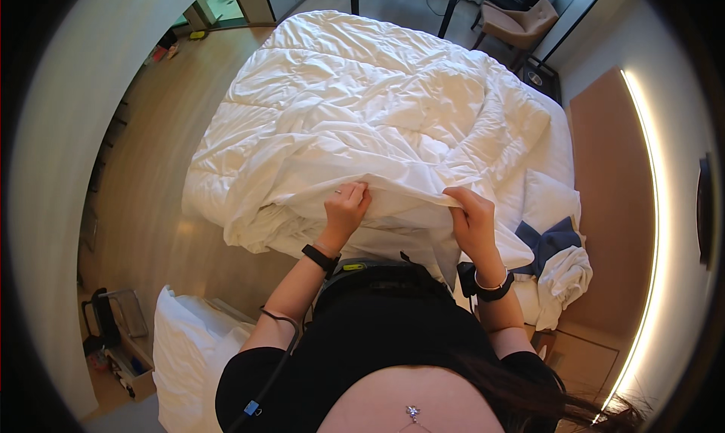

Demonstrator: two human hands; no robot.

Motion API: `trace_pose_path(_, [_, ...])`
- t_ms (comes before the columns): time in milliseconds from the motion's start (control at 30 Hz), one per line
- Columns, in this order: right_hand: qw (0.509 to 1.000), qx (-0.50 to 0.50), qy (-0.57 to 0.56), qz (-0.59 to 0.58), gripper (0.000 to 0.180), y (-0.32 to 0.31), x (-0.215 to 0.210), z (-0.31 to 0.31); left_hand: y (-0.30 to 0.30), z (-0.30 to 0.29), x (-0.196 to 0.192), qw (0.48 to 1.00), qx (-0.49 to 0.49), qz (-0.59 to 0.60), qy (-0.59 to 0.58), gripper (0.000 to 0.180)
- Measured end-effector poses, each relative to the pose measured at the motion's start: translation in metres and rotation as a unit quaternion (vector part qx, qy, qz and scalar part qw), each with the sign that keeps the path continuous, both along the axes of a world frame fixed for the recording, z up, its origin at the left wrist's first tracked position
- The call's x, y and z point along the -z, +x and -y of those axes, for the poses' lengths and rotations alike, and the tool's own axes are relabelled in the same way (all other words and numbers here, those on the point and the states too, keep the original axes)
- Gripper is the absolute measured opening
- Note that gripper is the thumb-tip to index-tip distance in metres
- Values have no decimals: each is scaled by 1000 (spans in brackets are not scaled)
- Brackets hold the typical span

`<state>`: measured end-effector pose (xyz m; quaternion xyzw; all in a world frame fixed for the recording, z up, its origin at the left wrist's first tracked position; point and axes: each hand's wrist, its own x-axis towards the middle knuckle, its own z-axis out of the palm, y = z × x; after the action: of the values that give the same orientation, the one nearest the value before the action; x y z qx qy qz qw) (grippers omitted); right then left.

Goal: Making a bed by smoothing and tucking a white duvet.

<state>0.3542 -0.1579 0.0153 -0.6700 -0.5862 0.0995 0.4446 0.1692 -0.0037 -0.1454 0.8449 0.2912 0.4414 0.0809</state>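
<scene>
My left hand (347, 207) is closed, its fingers pinching the near edge of a thin white duvet cover (404, 195). A short way to the right, my right hand (474, 220) grips the same edge between thumb and fingers. The cloth is stretched between the two hands and hangs down toward my waist. Beyond it, a puffy, rumpled white duvet (355, 78) spreads over most of the bed. I cannot tell how much of the duvet lies inside the cover. Black bands circle both wrists.
At the bed's right side lie a white pillow (550, 199), a dark blue cloth (551, 244) and a crumpled white cloth (565, 278). More white bedding (189, 350) is at lower left, near an open case (124, 350). A tan chair (519, 23) stands far right.
</scene>
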Motion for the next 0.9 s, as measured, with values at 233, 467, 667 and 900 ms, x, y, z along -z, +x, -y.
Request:
trace_pose_path(233, [992, 117, 7, 39, 15, 36, 13, -3, -28, 8, -32, 998, 22, 38, -45, 8])
trace_pose_path(467, [986, 92, 113, 75, 22, 6, -23, -34, -37, 31, -173, 981, 122, 150, 12, 14])
trace_pose_path(667, [992, -117, -44, -11, 28, -10, -2, -20, -21, 50, -164, 957, 286, -41, -23, 13])
trace_pose_path(900, [978, -207, 16, 25, 20, -27, -1, -18, -13, 61, -139, 951, 293, 54, -79, 17])
